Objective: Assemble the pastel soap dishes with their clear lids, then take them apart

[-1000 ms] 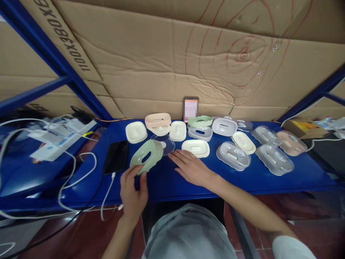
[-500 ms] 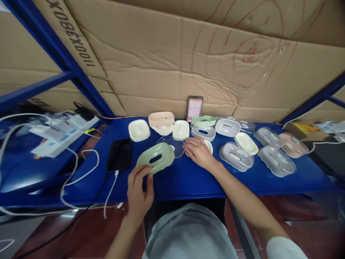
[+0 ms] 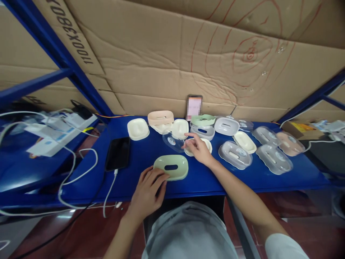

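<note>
A pale green soap-dish base (image 3: 171,167) with a slot in its middle lies flat near the front edge of the blue shelf (image 3: 140,158). My left hand (image 3: 147,192) rests at its near-left rim, fingers touching it. My right hand (image 3: 197,148) pinches the edge of a clear plastic lid (image 3: 172,141) and holds it tilted just above the shelf, behind the green base. A cream tray (image 3: 207,144) lies partly under my right hand.
Several cream, pink, green, grey and clear soap-dish parts (image 3: 234,154) spread along the shelf's back and right. A black phone (image 3: 118,153) on a white cable (image 3: 109,192) lies at left. Another phone (image 3: 194,107) leans on the cardboard wall (image 3: 172,64). Cables and chargers (image 3: 54,133) fill the far left.
My left hand has laid the green base down flat, nearer the front edge. My right hand reached back, took the clear lid and lifted it off the shelf.
</note>
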`<state>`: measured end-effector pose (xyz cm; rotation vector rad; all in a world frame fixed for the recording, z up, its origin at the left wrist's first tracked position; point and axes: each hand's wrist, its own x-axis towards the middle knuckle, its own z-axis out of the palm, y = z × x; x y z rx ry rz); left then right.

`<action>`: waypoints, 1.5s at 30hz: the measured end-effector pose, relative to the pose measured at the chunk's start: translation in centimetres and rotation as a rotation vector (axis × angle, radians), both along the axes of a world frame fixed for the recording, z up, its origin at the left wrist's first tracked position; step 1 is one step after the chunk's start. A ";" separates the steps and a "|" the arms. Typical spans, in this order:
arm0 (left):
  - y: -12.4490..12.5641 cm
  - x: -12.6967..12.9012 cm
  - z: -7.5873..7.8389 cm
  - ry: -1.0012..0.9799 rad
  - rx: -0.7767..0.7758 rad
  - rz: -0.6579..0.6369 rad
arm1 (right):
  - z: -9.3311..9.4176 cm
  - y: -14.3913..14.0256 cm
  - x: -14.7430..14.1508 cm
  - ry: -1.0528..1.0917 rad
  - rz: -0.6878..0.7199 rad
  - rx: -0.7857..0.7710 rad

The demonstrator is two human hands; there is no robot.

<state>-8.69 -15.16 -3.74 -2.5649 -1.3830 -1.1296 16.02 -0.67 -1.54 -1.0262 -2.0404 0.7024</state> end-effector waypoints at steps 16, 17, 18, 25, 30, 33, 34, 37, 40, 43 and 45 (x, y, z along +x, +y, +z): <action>0.5 0.2 -0.5 -0.002 -0.027 0.127 | 0.2 3.0 5.1 -0.486 -0.562 0.157; 0.5 0.2 -0.5 -0.004 -0.033 0.125 | 0.1 3.2 5.3 -0.501 -0.566 0.154; 0.5 0.2 -0.5 -0.003 -0.038 0.122 | 0.1 3.3 5.4 -0.513 -0.565 0.153; 0.5 0.0 -0.6 -0.055 -0.023 0.164 | 1.9 3.1 5.2 -0.499 -0.501 0.229; 0.5 0.0 -0.6 -0.042 -0.028 0.182 | 3.4 0.9 4.9 -0.469 -0.388 0.313; 0.5 0.3 -0.6 -0.027 -0.019 0.225 | 3.5 -0.9 5.6 -0.460 -0.295 0.371; 0.5 0.4 -0.6 -0.022 -0.011 0.240 | 3.4 -1.5 6.0 -0.455 -0.283 0.380; 0.7 0.6 -0.7 -0.010 0.018 0.291 | 2.8 -2.9 7.2 -0.446 -0.236 0.366; 0.7 0.6 -0.8 0.002 0.042 0.340 | 1.9 -3.6 8.0 -0.444 -0.151 0.309; 0.3 0.9 -0.5 0.023 0.071 0.352 | 1.2 -4.1 8.1 -0.445 -0.099 0.281; 0.0 1.5 0.2 0.029 0.110 0.313 | 1.0 -4.4 8.1 -0.451 -0.077 0.280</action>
